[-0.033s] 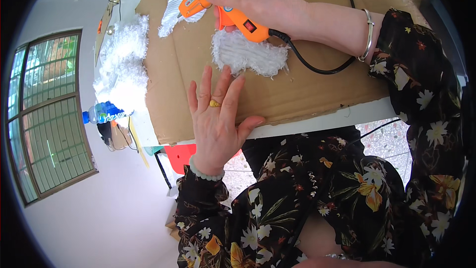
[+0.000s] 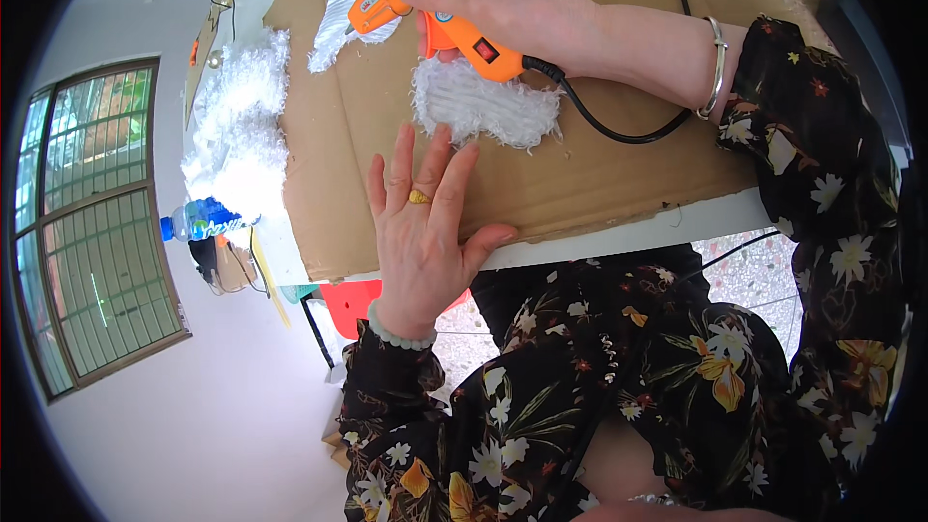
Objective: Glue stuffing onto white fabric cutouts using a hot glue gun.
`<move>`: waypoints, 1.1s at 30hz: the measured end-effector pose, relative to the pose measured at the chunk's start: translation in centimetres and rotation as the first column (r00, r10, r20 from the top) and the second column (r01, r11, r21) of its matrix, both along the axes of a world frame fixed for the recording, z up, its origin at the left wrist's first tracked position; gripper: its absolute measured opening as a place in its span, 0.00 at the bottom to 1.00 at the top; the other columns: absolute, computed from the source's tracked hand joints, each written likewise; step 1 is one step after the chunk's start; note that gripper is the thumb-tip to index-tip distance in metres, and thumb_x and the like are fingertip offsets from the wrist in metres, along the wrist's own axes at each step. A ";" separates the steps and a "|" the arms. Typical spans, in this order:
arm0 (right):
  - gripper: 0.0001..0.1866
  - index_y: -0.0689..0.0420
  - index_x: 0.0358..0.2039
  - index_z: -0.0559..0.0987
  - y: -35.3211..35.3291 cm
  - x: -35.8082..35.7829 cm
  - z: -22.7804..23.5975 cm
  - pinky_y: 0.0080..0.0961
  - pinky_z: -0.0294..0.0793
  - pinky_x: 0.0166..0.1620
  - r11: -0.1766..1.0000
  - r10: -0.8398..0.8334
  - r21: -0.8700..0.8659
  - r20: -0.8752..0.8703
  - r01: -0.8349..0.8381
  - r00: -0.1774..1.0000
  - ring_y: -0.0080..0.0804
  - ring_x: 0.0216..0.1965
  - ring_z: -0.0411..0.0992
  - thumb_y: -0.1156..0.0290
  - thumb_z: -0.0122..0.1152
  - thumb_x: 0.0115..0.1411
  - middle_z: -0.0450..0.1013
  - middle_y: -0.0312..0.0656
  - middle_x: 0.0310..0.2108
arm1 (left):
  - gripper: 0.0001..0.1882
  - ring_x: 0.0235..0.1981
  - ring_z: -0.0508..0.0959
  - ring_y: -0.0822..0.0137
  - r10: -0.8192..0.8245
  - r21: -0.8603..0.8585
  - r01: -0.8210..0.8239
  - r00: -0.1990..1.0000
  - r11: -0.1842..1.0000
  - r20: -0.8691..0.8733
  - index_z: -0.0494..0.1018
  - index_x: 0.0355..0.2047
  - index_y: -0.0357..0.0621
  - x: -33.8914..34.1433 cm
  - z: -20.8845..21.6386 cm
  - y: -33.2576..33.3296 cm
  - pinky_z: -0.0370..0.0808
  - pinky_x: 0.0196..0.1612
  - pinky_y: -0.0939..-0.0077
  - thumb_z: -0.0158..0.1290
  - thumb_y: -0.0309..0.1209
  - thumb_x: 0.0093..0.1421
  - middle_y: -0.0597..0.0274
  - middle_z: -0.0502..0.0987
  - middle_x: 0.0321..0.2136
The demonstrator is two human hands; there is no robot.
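R hand (image 2: 527, 12) w/ glue gun (image 2: 472, 40), L hand (image 2: 420, 242) across cardbd edge (image 2: 599, 217)

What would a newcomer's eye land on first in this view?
Most likely the bright orange glue gun in the right hand, toward the top, its nozzle at a smaller white fabric piece. Next comes the larger shaggy white fabric piece on the brown cardboard, just beyond the spread left hand. The blue-capped bottle, left of the cardboard, also stands out.

bright, even light | white fluffy pile (image 2: 242, 135) overexposed | window (image 2: 101, 222) bowed | corners black
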State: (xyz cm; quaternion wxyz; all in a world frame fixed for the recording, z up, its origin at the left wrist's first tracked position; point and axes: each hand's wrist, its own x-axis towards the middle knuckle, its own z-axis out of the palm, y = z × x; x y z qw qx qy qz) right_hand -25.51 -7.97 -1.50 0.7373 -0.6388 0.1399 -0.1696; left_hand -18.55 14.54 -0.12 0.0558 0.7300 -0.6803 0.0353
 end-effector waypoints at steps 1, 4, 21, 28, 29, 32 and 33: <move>0.24 0.58 0.41 0.74 0.0 0.1 -0.1 0.19 0.65 0.29 1.000 0.003 0.014 0.012 -0.003 1.000 0.18 0.26 0.66 0.47 0.51 0.64 0.71 0.34 0.28 | 0.40 0.66 0.56 0.44 -0.007 0.014 0.007 1.000 1.000 -0.013 0.63 0.60 0.47 0.1 0.0 -0.3 0.47 0.64 0.41 0.52 0.59 0.55 0.53 0.65 0.61; 0.24 0.57 0.40 0.74 0.1 0.5 -0.4 0.19 0.65 0.28 1.000 -0.011 -0.006 0.040 0.011 0.999 0.18 0.25 0.65 0.47 0.50 0.64 0.71 0.34 0.27 | 0.40 0.66 0.56 0.44 -0.023 0.026 0.023 1.000 0.999 -0.022 0.63 0.61 0.48 0.4 0.1 -1.3 0.47 0.64 0.40 0.50 0.60 0.55 0.52 0.65 0.61; 0.21 0.60 0.46 0.73 1.6 -0.6 1.5 0.21 0.72 0.32 0.993 -0.023 0.115 0.122 0.009 0.992 0.23 0.31 0.70 0.54 0.50 0.66 0.72 0.37 0.32 | 0.39 0.65 0.58 0.45 0.023 -0.056 -0.022 1.000 0.998 0.011 0.68 0.54 0.42 -0.3 0.6 0.4 0.45 0.64 0.41 0.49 0.63 0.55 0.60 0.72 0.56; 0.20 0.63 0.48 0.74 -3.2 -4.0 4.2 0.18 0.67 0.46 0.974 0.220 -0.104 0.231 -0.201 0.948 0.22 0.42 0.67 0.58 0.53 0.67 0.73 0.37 0.40 | 0.38 0.65 0.58 0.45 -0.005 -0.122 -0.005 0.997 0.993 -0.081 0.68 0.54 0.44 0.0 0.0 0.5 0.45 0.65 0.41 0.49 0.62 0.55 0.59 0.70 0.58; 0.20 0.63 0.48 0.74 -3.7 -5.7 5.2 0.18 0.67 0.46 0.976 0.207 -0.110 0.215 -0.187 0.954 0.22 0.42 0.67 0.58 0.53 0.67 0.73 0.37 0.40 | 0.38 0.65 0.58 0.45 -0.023 -0.132 0.012 0.996 0.991 -0.082 0.68 0.54 0.44 -0.2 -0.3 0.2 0.45 0.65 0.40 0.50 0.62 0.55 0.59 0.70 0.58; 0.18 0.62 0.48 0.74 -3.1 -5.6 5.6 0.19 0.67 0.46 0.921 0.319 -0.166 -0.193 -0.351 0.928 0.21 0.41 0.67 0.60 0.53 0.67 0.73 0.35 0.38 | 0.38 0.65 0.58 0.44 0.067 -0.083 -0.072 0.996 0.994 -0.057 0.68 0.55 0.44 0.2 -0.5 2.3 0.45 0.65 0.40 0.50 0.61 0.54 0.59 0.69 0.59; 0.18 0.62 0.47 0.75 -3.5 -6.3 5.4 0.19 0.67 0.45 0.891 0.406 -0.155 -0.147 -0.426 0.902 0.21 0.40 0.67 0.60 0.53 0.67 0.73 0.35 0.38 | 0.38 0.65 0.58 0.44 0.059 -0.088 -0.064 0.996 0.994 -0.062 0.68 0.55 0.44 0.0 -0.4 1.9 0.45 0.65 0.40 0.50 0.61 0.54 0.59 0.69 0.59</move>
